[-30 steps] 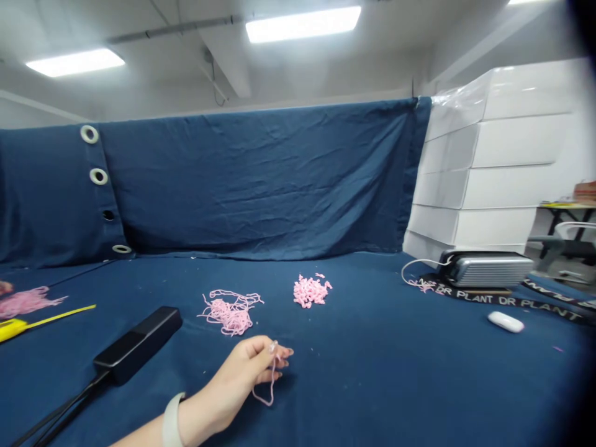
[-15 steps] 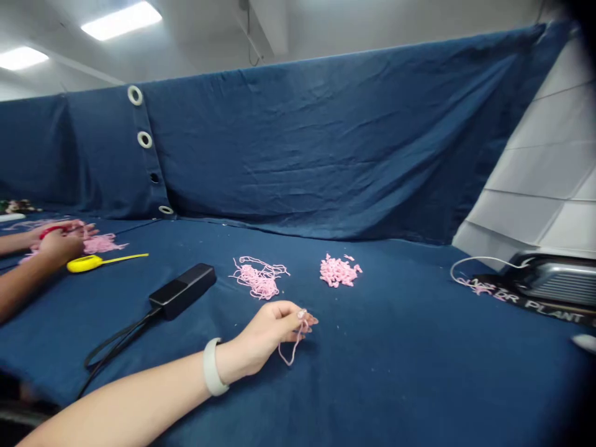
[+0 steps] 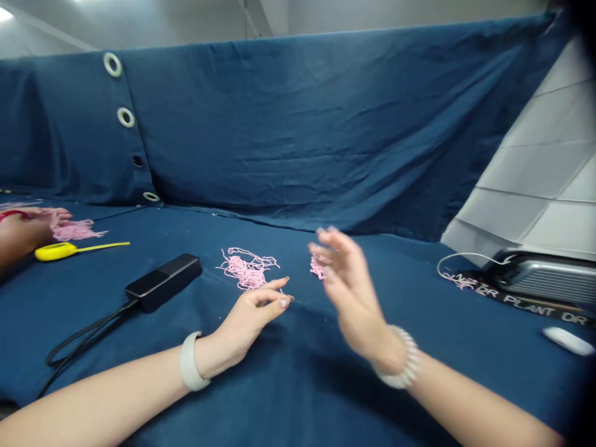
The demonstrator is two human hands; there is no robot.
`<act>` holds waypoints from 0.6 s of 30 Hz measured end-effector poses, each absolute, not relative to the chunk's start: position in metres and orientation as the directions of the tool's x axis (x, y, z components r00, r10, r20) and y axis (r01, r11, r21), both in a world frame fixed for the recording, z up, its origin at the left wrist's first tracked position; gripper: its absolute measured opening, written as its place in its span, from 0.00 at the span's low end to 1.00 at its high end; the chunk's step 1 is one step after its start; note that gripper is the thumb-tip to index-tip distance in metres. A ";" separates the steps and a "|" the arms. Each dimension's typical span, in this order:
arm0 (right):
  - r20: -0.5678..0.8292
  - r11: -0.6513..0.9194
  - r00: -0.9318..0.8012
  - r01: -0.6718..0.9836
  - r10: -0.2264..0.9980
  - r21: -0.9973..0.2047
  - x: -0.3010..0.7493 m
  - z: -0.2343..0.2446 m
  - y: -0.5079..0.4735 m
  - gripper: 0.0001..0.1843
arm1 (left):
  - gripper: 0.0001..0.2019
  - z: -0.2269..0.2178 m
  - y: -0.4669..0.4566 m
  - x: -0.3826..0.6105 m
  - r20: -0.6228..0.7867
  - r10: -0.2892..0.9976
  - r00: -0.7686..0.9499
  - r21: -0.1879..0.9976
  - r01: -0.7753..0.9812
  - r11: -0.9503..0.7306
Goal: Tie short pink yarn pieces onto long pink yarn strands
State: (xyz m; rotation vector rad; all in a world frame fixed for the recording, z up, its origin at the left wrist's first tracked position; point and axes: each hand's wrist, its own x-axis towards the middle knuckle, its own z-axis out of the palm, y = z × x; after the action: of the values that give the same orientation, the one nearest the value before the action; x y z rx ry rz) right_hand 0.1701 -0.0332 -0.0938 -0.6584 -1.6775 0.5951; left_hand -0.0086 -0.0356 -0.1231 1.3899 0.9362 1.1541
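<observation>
My left hand (image 3: 239, 326), with a pale band on its wrist, is low over the blue cloth. Its thumb and a finger are pinched together, and a short bit of pink yarn (image 3: 281, 290) shows between the fingertips. Just behind it lies a loose tangle of long pink yarn (image 3: 249, 271). My right hand (image 3: 358, 301), wearing a coiled bracelet, is raised with fingers apart and slightly blurred. Nothing shows in it. It partly covers a small heap of short pink yarn pieces (image 3: 317, 267).
A black box with cables (image 3: 162, 282) sits left of my hand. Beyond it are yellow thread snips (image 3: 58, 251) and another person's hand (image 3: 28, 233) by more pink yarn. At right stand a metallic device (image 3: 549, 273), a lettered strap (image 3: 516, 302) and a white mouse (image 3: 568, 340).
My right hand has come into view from the right, over the heap of short pieces. My left hand has shifted slightly left, and the hanging yarn loop no longer shows. The view has tilted down.
</observation>
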 end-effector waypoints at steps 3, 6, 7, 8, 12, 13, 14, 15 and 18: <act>0.612 0.666 -0.311 0.105 0.727 -0.739 0.150 -0.124 -0.032 0.28 | 0.08 -0.129 -0.032 -0.012 0.172 0.962 0.210 0.984 0.000 -0.176; 0.511 0.611 -0.415 0.151 0.752 -0.777 0.137 -0.148 -0.034 0.20 | 0.09 -0.130 -0.031 -0.013 0.167 0.962 0.217 0.983 0.036 -0.179; 0.496 0.604 -0.422 0.171 0.759 -0.779 0.135 -0.151 -0.035 0.14 | 0.09 -0.130 -0.031 -0.013 0.167 0.960 0.224 0.983 0.032 -0.179; 0.490 0.607 -0.427 0.196 0.760 -0.770 0.134 -0.153 -0.036 0.08 | 0.09 -0.129 -0.032 -0.012 0.171 0.958 0.230 0.983 0.024 -0.181; 0.525 0.662 -0.434 0.272 0.732 -0.698 0.138 -0.150 -0.035 0.11 | 0.08 -0.124 -0.035 -0.009 0.180 0.967 0.179 0.983 0.007 -0.184; 0.530 0.662 -0.423 0.280 0.735 -0.695 0.139 -0.150 -0.034 0.12 | 0.09 -0.123 -0.035 -0.009 0.187 0.967 0.175 0.981 0.019 -0.194; 0.531 0.656 -0.406 0.290 0.743 -0.697 0.140 -0.150 -0.033 0.13 | 0.09 -0.122 -0.034 -0.009 0.203 0.963 0.178 0.976 0.039 -0.213; 0.530 0.647 -0.387 0.299 0.754 -0.702 0.141 -0.151 -0.031 0.14 | 0.09 -0.121 -0.033 -0.010 0.227 0.956 0.186 0.968 0.064 -0.242; 0.520 0.618 -0.346 0.310 0.781 -0.722 0.141 -0.154 -0.028 0.13 | 0.10 -0.120 -0.029 -0.013 0.306 0.929 0.209 0.929 0.147 -0.339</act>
State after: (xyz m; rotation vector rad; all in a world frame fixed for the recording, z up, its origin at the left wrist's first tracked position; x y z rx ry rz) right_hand 0.1413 -0.0283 -0.1539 -0.8665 -1.9218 0.6433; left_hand -0.0127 -0.0289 -0.1200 1.6706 1.0233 1.2116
